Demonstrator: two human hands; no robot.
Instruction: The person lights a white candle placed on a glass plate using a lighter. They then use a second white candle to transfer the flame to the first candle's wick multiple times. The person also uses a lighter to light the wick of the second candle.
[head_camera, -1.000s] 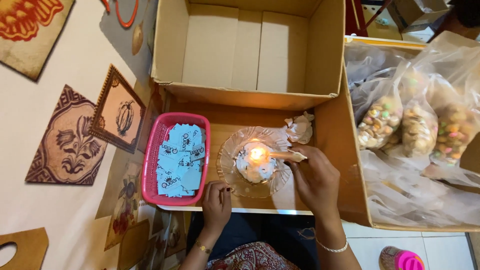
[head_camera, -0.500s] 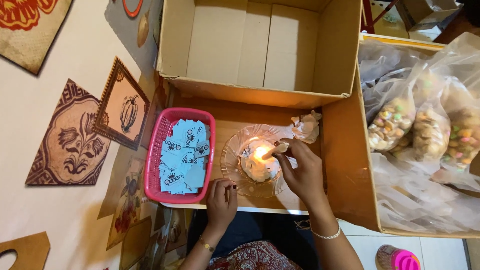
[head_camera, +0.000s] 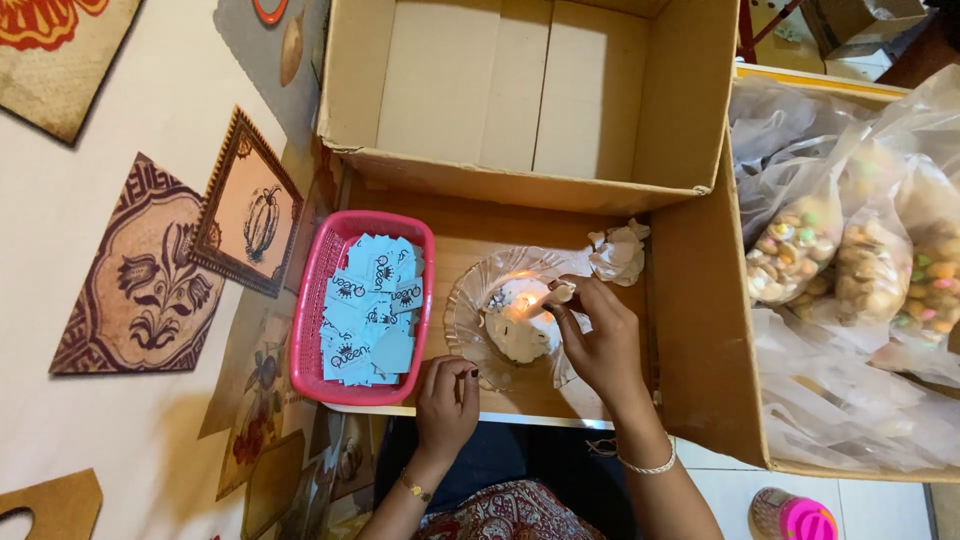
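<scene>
Drawn back a little from the earlier reach, right hand (head_camera: 598, 340) pinching a small pale piece (head_camera: 562, 292) at the candle (head_camera: 520, 325) flame in the glass dish (head_camera: 470, 300), seemingly to heat it, left hand (head_camera: 447, 400) loosely curled, empty, beside the pink basket (head_camera: 312, 310).

A large open cardboard box (head_camera: 520, 90) dominates the scene. Left of it, a pale floor covering (head_camera: 120, 210) carries ornate printed panels (head_camera: 150, 270). Below the box lies a wooden board (head_camera: 500, 235), and right of it sits white tiled floor (head_camera: 720, 490).
</scene>
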